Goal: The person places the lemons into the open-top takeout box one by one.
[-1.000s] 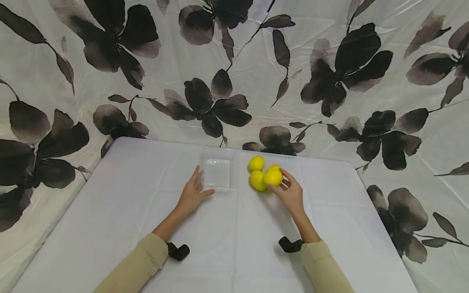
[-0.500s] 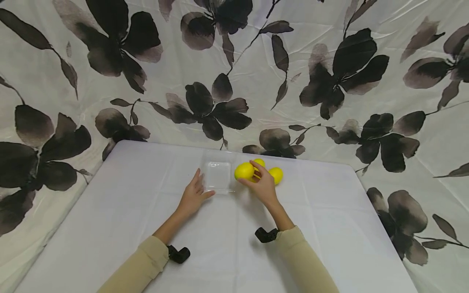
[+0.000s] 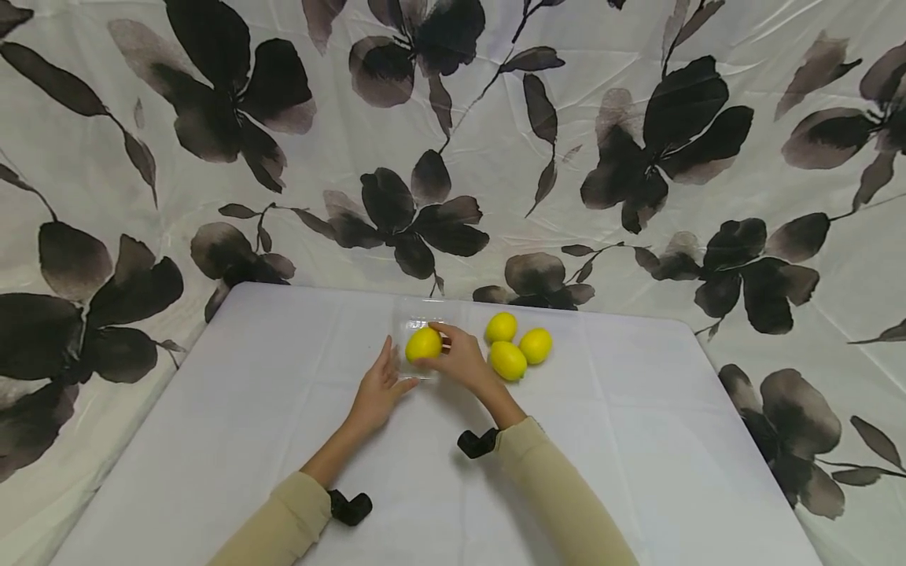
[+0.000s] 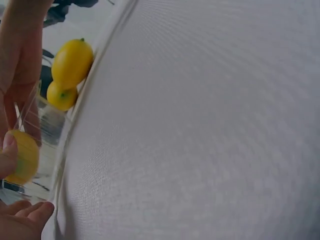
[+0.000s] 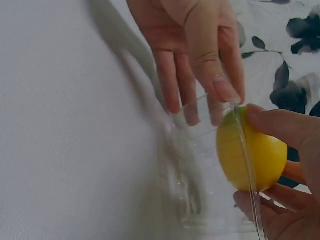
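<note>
In the head view my right hand [image 3: 467,363] holds a yellow lemon [image 3: 422,345] between thumb and fingers, over the clear plastic container [image 3: 416,320]. The right wrist view has that lemon [image 5: 267,155] partly behind the container's transparent rim [image 5: 246,145], its tip tinged green. My left hand [image 3: 375,395] rests against the container's left side and near corner, fingers fairly straight. Its thumb [image 5: 225,89] touches the rim. Three more lemons lie on the table right of the container: one at the back [image 3: 501,327], one in front [image 3: 507,361], one at the right [image 3: 535,346].
A white cloth covers the table [image 3: 637,440]. Behind it hangs a pale curtain with dark flowers [image 3: 396,204], close to the table's back edge. Black wrist cameras sit under the left cuff [image 3: 350,509] and the right cuff [image 3: 477,443].
My right hand has lifted one lemon from the group and carried it left, over the container. The remaining lemons have shifted slightly. The left hand has stayed at the container.
</note>
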Motion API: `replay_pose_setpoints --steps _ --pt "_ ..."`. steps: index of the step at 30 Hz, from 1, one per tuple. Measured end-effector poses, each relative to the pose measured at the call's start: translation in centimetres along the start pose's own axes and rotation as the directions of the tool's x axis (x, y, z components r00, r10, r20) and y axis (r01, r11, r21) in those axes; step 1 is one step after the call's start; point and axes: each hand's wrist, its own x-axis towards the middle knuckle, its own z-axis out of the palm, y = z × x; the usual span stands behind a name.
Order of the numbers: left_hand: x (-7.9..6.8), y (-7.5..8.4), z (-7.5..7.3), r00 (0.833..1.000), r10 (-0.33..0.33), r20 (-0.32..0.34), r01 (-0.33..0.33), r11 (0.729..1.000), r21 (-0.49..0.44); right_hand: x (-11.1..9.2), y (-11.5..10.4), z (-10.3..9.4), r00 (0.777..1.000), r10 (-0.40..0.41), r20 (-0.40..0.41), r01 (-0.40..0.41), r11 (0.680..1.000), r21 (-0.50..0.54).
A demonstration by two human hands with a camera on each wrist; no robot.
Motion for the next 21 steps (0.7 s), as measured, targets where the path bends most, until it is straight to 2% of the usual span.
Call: replay_pose_setpoints --steps 6,11,17,21 --pt "-0.2 0.5 0.1 1.0 -0.003 0.01 0.003 1.0 -0.008 0.2 0.2 0.8 0.997 -0.043 0.066 0.048 0.996 -0.078" --pt "-0.1 0.7 0.0 1.0 -0.004 0.013 0.004 1.0 -0.018 -0.1 0.0 0.7 0.996 -0.073 0.05 0.078 0.99 -0.117" --pt "0.0 0.1 0.2 1.0 -0.005 0.022 0.005 1.0 -0.014 -1.6 0.9 -0.7 0.985 -0.13 -0.11 0.114 0.984 -0.135" --pt "-0.1 0.0 0.2 1.0 -0.006 0.021 0.007 1.0 -0.024 -2.8 2.5 -2.6 0.953 -0.162 -0.255 0.136 0.984 -0.113"
